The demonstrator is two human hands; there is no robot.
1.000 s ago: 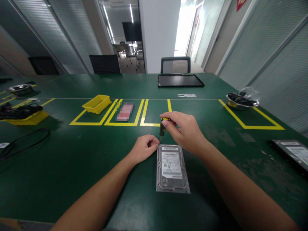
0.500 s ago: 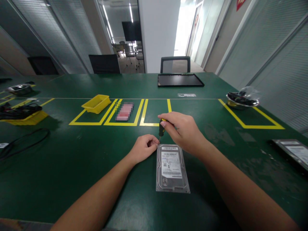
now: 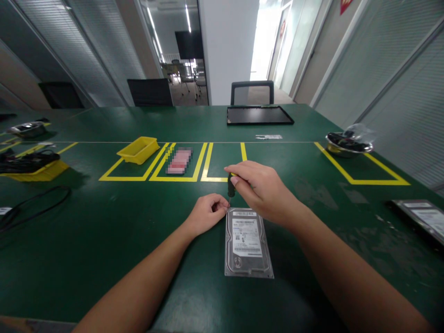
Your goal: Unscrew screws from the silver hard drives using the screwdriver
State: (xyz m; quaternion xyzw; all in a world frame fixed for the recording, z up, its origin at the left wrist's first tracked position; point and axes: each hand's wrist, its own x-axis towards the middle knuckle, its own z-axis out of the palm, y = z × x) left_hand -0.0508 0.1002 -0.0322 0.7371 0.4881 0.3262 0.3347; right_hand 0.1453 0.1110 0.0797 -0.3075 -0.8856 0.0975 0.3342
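A silver hard drive (image 3: 249, 266) with a white label lies flat on the green table in front of me. My right hand (image 3: 258, 185) grips a dark screwdriver (image 3: 231, 186) with a bit of yellow on its handle, held nearly upright. Its thin shaft comes down to the drive's far left corner. At that same corner, my left hand (image 3: 209, 212) is closed, thumb and fingertips pinched together right beside the screwdriver tip. Whatever those fingertips hold is too small to make out.
Yellow tape marks areas on the green table (image 3: 114, 259). A yellow tray (image 3: 140, 150) and a pixelated pink item (image 3: 179, 161) stand beyond my hands. Farther off lies a black-framed panel (image 3: 260, 115). On the right are a metal bowl of cables (image 3: 348, 144) and another drive (image 3: 421, 219).
My right hand has turned slightly, and the screwdriver handle has shifted a little left. The left hand and the hard drive stay in place.
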